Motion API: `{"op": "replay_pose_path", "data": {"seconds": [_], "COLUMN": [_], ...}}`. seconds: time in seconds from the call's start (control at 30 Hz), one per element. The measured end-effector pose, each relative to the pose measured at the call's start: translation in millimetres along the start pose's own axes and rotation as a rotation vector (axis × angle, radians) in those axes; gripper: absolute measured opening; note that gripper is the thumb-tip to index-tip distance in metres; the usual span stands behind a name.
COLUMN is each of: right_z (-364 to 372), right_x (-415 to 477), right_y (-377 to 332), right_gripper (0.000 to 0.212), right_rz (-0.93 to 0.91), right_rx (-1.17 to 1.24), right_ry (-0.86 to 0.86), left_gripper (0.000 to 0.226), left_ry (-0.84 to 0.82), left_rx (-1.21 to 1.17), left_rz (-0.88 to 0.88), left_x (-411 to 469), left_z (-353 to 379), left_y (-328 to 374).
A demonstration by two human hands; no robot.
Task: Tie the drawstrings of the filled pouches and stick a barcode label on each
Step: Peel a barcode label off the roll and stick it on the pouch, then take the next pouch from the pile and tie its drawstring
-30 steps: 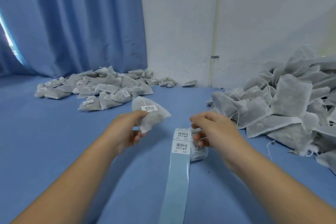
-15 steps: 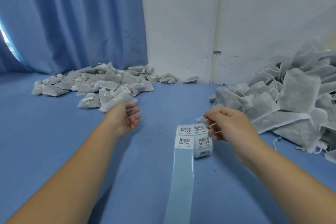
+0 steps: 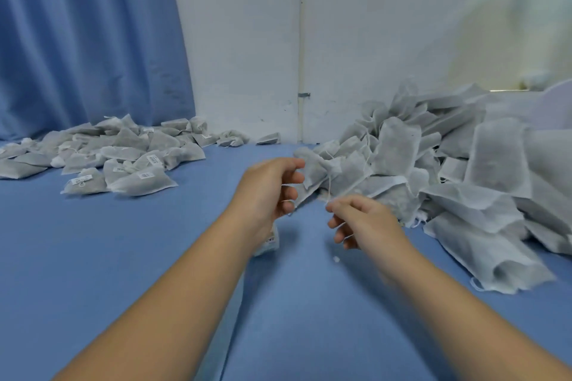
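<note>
Blue tabletop (image 3: 93,257) below a white wall. Grips a fresh pouch (image 3: 315,172) at frame centre, at the left edge of the unlabelled heap (image 3: 464,179), in the curled left hand (image 3: 269,192); pinches its drawstring (image 3: 329,192) with the right hand (image 3: 362,223). Could snag a neighbouring string or snap the thread if tugged hard. Differs from half a second ago: then letting go of a labelled pouch at the finished pile (image 3: 123,148), frame left, and hovering by the label roll (image 3: 270,241).

Heap of unlabelled pouches (image 3: 448,170): grey fibrous cloth, matt, slightly translucent. Their drawstring (image 3: 329,189): thin white thread. Stock of labelled pouches (image 3: 123,151): same cloth; labels (image 3: 146,175) white paper, smooth. Blue worktop (image 3: 93,241): cloth cover, matt. Blue curtain (image 3: 77,40): cloth, pleated, faint sheen. White wall (image 3: 241,40): matt, scuffed.
</note>
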State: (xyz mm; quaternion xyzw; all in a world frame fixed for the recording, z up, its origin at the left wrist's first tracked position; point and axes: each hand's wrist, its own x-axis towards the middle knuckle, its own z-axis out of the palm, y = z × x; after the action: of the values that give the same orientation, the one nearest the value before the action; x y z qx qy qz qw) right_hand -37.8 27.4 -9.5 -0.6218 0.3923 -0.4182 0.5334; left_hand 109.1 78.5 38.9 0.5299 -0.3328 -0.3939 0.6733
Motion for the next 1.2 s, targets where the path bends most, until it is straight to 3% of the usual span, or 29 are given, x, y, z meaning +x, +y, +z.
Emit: {"op": "replay_pose_path", "data": {"seconds": [0.27,0.5,0.6,0.7,0.73,0.8,0.9,0.97,1.03,1.1,1.2], "right_z": [-74,-98,-101,-111,-116,-127,-141,-148,-154,-157,-157], "right_x": [-28,-27,-25,-26,-25,-19,-5,4,11,15,20], "right_y": [36,45,39,26,21,13,7,10,14,15,7], "right_gripper": [0.017,0.021,0.022,0.019,0.022,0.049,0.085,0.080,0.056,0.041,0.042], "right_rz": [-0.003,-0.193,-0.296,-0.480,-0.526,-0.507,-0.208,-0.064,-0.049,-0.106,-0.286], "right_rx": [-0.106,-0.359,-0.364,-0.525,-0.603,-0.778,-1.084,-1.174,-1.139,-1.070,-0.936], "right_ry": [0.156,0.224,0.366,0.597,0.684,0.792,0.695,0.596,0.556,0.589,0.657], "left_gripper": [0.011,0.020,0.020,0.019,0.020,0.020,0.020,0.021,0.021,0.020,0.019], "left_ry": [-0.158,-0.223,-0.221,-0.232,-0.237,-0.246,-0.260,-0.263,-0.258,-0.251,-0.235], "left_rx": [0.171,0.346,0.318,0.303,0.305,0.309,0.318,0.316,0.307,0.293,0.273], "left_rz": [-0.048,-0.049,-0.067,-0.080,-0.082,-0.084,-0.085,-0.083,-0.084,-0.082,-0.076], "left_x": [-13,-14,-8,-4,-4,-3,-4,-3,-2,-1,1], "left_z": [73,82,78,76,76,77,76,75,74,73,72], "left_y": [-61,-101,-103,-103,-103,-104,-105,-104,-103,-102,-102]}}
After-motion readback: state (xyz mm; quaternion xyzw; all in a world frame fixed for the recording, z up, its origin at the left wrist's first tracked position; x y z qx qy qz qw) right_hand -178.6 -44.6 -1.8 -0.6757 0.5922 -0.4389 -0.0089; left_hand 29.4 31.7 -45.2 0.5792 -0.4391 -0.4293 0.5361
